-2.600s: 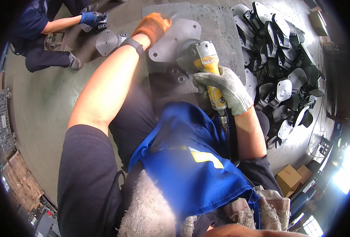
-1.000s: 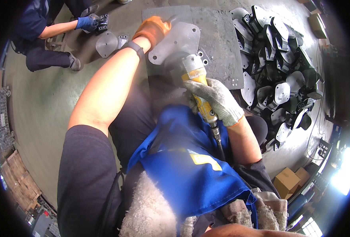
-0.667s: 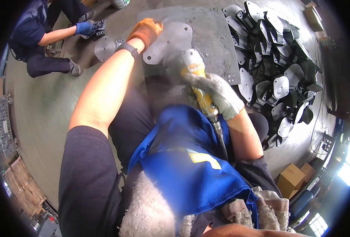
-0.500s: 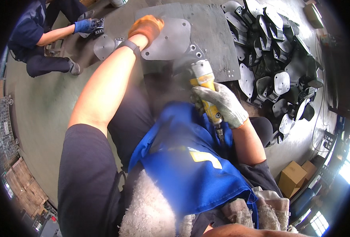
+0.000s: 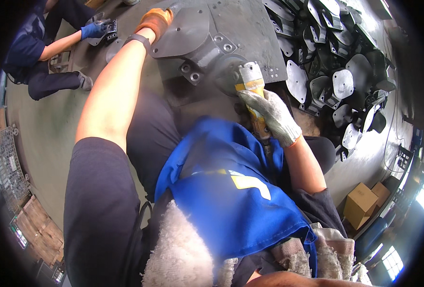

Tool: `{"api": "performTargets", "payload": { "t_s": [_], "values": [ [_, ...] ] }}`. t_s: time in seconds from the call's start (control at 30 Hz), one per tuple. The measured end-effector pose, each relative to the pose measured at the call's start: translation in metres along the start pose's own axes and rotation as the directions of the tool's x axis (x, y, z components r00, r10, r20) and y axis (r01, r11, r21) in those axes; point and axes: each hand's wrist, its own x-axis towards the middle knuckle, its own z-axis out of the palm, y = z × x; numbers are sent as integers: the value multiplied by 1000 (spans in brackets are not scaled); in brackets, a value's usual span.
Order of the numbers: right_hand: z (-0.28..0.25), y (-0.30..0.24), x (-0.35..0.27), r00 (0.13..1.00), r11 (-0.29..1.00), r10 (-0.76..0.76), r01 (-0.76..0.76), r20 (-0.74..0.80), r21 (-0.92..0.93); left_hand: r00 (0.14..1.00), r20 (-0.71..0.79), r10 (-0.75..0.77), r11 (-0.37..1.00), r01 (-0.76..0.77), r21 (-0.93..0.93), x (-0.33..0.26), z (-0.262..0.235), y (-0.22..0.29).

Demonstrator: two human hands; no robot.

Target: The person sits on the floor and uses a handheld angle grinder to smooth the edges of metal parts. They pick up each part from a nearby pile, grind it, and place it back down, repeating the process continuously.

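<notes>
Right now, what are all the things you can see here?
Grey metal plate with bolt holes: one, grey, top centre, under the left hand.
Yellow angle grinder: one, yellow and grey, at the plate's lower edge.
Dark metal parts pile: many, dark grey, upper right floor.
Cardboard boxes: two, brown, lower right.
Co-worker in blue gloves: one, upper left, seated on the floor.
Blue apron: one, centre, on the lap.
White fluffy towel: one, bottom centre.
Left hand: orange glove, pressing the plate.
Right hand: grey glove, gripping the grinder.
</notes>
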Motion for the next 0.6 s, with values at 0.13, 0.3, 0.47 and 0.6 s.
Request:
{"api": "performTargets", "payload": {
  "t_s": [0.13, 0.3, 0.47, 0.6],
  "values": [
    [3, -6, 12, 999, 1000, 8, -8, 44, -10, 999, 13, 46, 994, -47, 97, -5, -20, 14],
    [7, -21, 20, 993, 995, 84, -87, 86, 41, 998, 24, 60, 988, -63, 141, -11, -26, 15],
    [3, -10, 18, 999, 997, 28, -31, 34, 77, 997, 28, 72, 985, -75, 158, -10, -29, 17],
    [10, -35, 8, 996, 996, 92, -92, 17, -5, 996, 30, 78, 982, -82, 170, -13, -31, 18]
  ]
}}
